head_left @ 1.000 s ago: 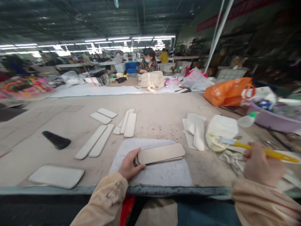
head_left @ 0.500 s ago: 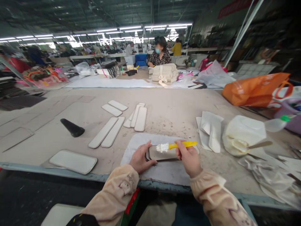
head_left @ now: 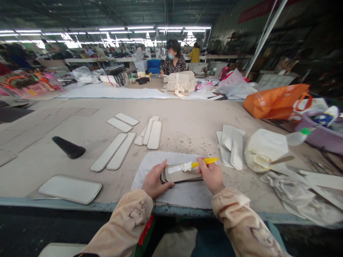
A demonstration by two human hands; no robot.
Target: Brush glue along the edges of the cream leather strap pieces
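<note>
My right hand (head_left: 211, 174) is closed round the yellow handle of a brush (head_left: 195, 164). White paste coats its bristles, which touch the top of a beige rounded panel with dark edges (head_left: 179, 176). A white smear of paste lies on that panel, left of the bristles. Thumb and fingers of my left hand (head_left: 157, 180) grip the panel's left end; it seems to be a small stack, with several dark edges showing. Underneath lies a pale sheet (head_left: 144, 166) near the table's front edge. My right hand covers the panel's right end.
Pale rounded panels (head_left: 120, 151) lie left of the sheet, beside a black tapered object (head_left: 69, 147). On the right stand a cut-open white jug (head_left: 265, 148), white strips (head_left: 230, 146), a crumpled cloth (head_left: 292, 194) and an orange bag (head_left: 276, 101). A co-worker (head_left: 174, 60) sits opposite.
The brush has left a white smear on the panel, and its bristles carry less paste. My view has turned slightly right, so the table's things appear further left.
</note>
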